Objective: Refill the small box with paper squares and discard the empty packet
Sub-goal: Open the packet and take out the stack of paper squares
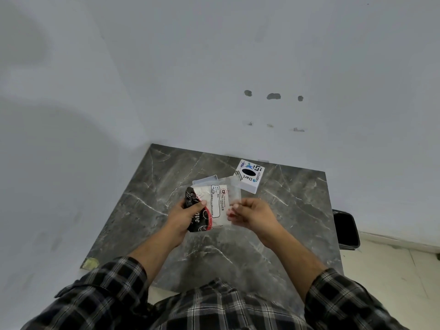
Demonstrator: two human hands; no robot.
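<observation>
I hold a tissue packet [215,204] above the middle of the dark marble table [297,210]. The packet is clear plastic with white paper inside, a printed label, and a black and red band at its left end. My left hand [184,216] grips that black end. My right hand [250,214] pinches the packet's clear right edge between thumb and fingers. Behind the packet a pale, open box base [204,180] lies on the table, mostly hidden. To its right sits a white box lid [248,175] with stickers and a black oval slot.
The table stands in a corner against white walls [214,67]. A black bin [345,229] sits on the floor past the table's right edge. A yellowish scrap [90,263] marks the table's near left corner. My checked sleeves fill the bottom of the view.
</observation>
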